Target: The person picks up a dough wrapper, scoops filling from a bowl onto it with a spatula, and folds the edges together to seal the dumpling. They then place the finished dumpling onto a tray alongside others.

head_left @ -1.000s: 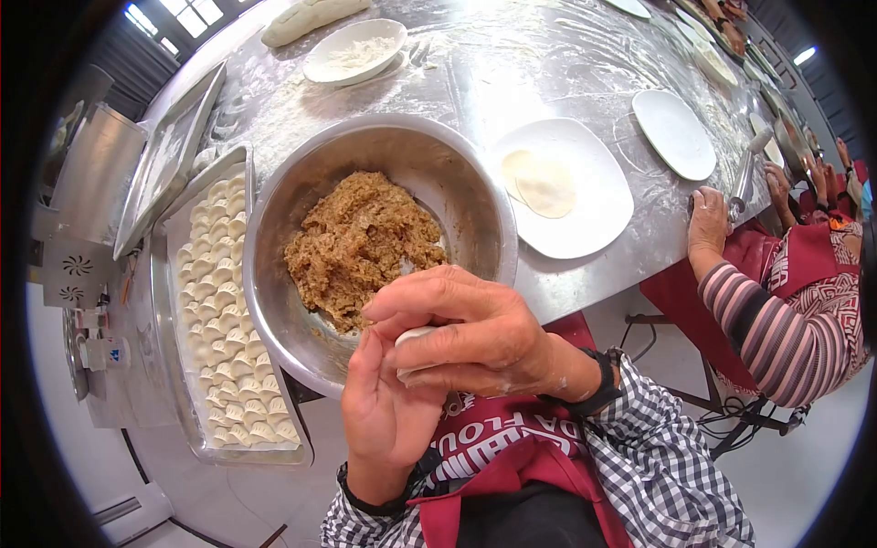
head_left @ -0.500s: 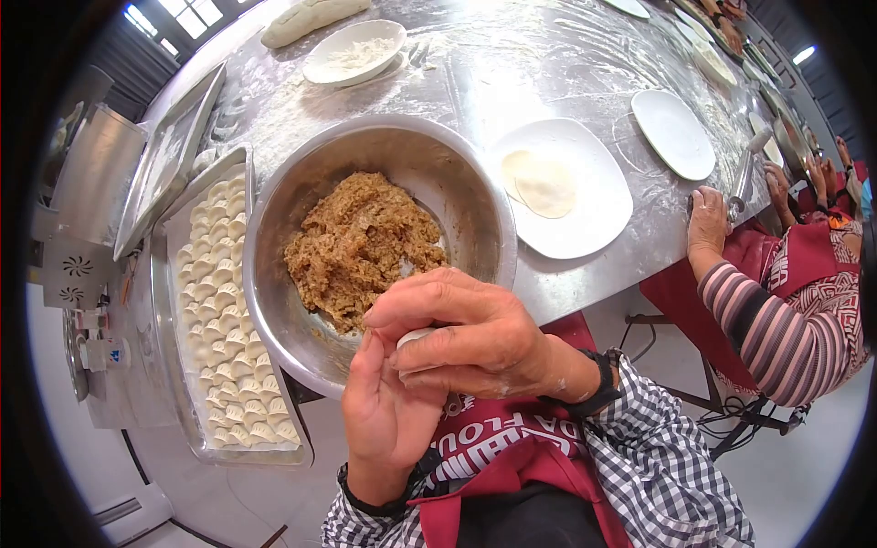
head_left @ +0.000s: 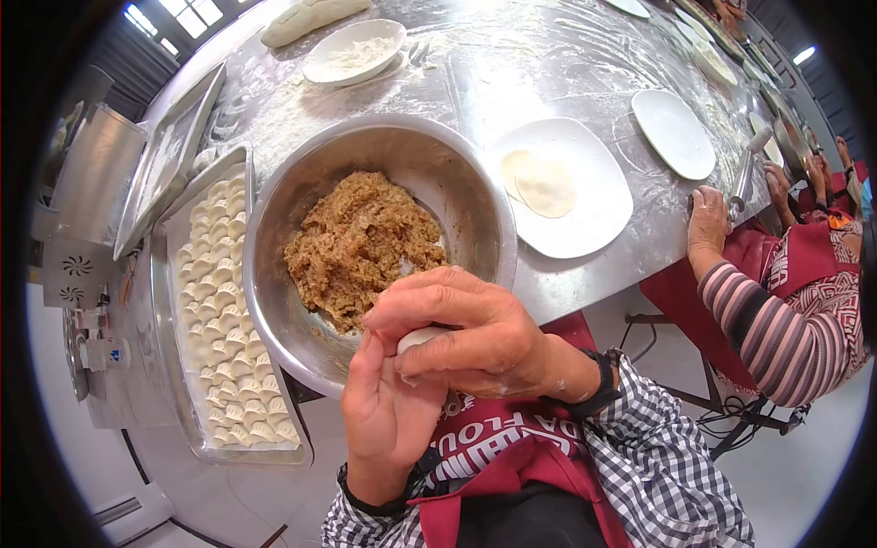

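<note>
A pale dumpling (head_left: 419, 340) shows in part between my two hands, just over the near rim of a steel bowl (head_left: 500, 196). My left hand (head_left: 388, 411) cups it from below and the left. From above and the right, my right hand (head_left: 475, 333) curls its fingers around it, covering most of it. Brown minced filling (head_left: 361, 242) lies heaped inside the bowl. Right of the bowl, a white plate (head_left: 585, 219) carries a few thin round wrappers (head_left: 546, 185).
At left, a tray (head_left: 169, 365) holds rows of folded dumplings (head_left: 224, 320). Behind stand a plate of flour (head_left: 352, 64) and a dough roll (head_left: 306, 20). Another white plate (head_left: 674, 135) lies farther right. A co-worker's hand (head_left: 708, 224) rests at the table edge beside a rolling pin (head_left: 744, 183).
My right fingers have shifted slightly around the dumpling, and a little more of its pale surface shows. The bowl, plates and tray stay where they were.
</note>
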`<state>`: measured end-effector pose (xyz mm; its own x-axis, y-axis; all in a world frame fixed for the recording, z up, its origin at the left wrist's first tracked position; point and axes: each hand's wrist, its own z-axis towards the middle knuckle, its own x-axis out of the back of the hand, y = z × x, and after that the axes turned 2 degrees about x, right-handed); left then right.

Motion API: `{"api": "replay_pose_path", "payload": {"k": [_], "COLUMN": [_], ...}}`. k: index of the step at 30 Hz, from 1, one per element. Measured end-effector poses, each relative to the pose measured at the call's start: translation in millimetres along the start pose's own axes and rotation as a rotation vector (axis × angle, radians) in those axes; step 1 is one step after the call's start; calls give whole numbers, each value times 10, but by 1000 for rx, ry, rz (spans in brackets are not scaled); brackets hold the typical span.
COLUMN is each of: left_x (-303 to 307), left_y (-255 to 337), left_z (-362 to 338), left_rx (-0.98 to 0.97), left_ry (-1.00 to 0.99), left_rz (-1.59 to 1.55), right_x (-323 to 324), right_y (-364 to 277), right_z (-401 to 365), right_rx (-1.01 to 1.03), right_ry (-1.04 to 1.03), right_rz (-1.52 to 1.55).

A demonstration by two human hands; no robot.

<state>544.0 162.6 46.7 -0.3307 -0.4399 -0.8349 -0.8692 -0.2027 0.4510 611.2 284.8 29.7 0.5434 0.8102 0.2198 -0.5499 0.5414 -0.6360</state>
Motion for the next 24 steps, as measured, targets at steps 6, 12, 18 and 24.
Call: {"api": "replay_pose_path", "payload": {"k": [6,12,18,24], "left_x": [-1,37,63,71], "left_y": [-9,-1,-9,10], "left_z": [8,8,20,9], "left_rx": [-25,-1,-22,-2], "left_ry": [5,-58,-89,-60], "left_rz": [21,26,-29,36], "right_x": [-14,1,16,-2], "right_y": [11,-16,11,-4], "right_z": [-3,10,-5,1], "right_rx": [16,-5,18,-15], "right_ry": [13,-18,-35,-10], "right_rz": [-52,-64,-48,-63]}}
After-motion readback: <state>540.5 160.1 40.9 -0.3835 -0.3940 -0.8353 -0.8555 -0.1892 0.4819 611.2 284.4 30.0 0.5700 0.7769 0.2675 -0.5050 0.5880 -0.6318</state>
